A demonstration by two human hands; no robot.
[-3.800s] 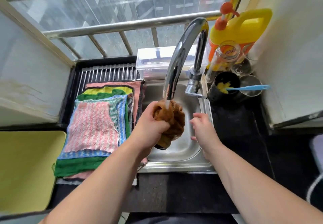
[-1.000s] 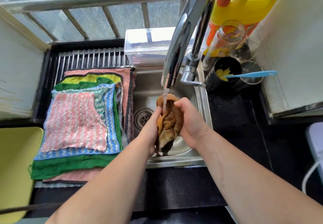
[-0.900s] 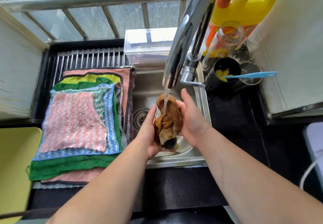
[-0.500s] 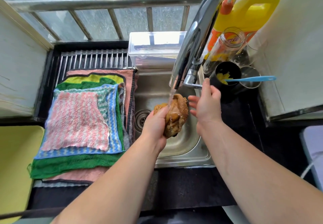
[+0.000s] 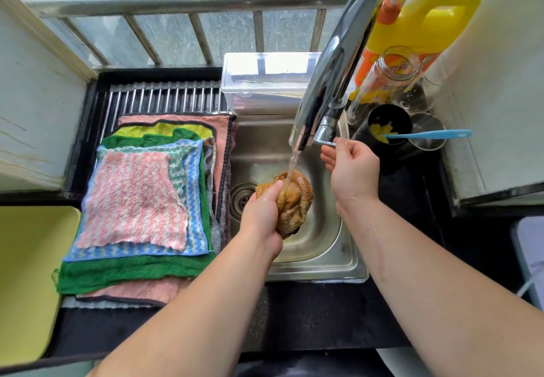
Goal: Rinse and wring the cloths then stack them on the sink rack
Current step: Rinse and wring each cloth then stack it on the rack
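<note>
Over the sink point(image 5: 323, 253), the left hand point(image 5: 262, 214) grips 1 bunched brown cloth point(image 5: 294, 200) under the faucet point(image 5: 329, 76) stream, the right hand point(image 5: 353, 170) curls its fingers on the lever point(image 5: 323, 140), and other cloths point(image 5: 138, 200) lie stacked on the rack point(image 5: 164, 96) at left.

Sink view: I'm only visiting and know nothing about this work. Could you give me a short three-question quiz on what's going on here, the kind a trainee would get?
1. True or false: water from the tap is falling on the brown cloth.
2. Fill in: the fingers of the right hand pinch the tap's ____.
3. Which hand grips the brown cloth? A) left hand B) right hand C) both

Key: 1 true; 2 handle; 3 A.
</note>
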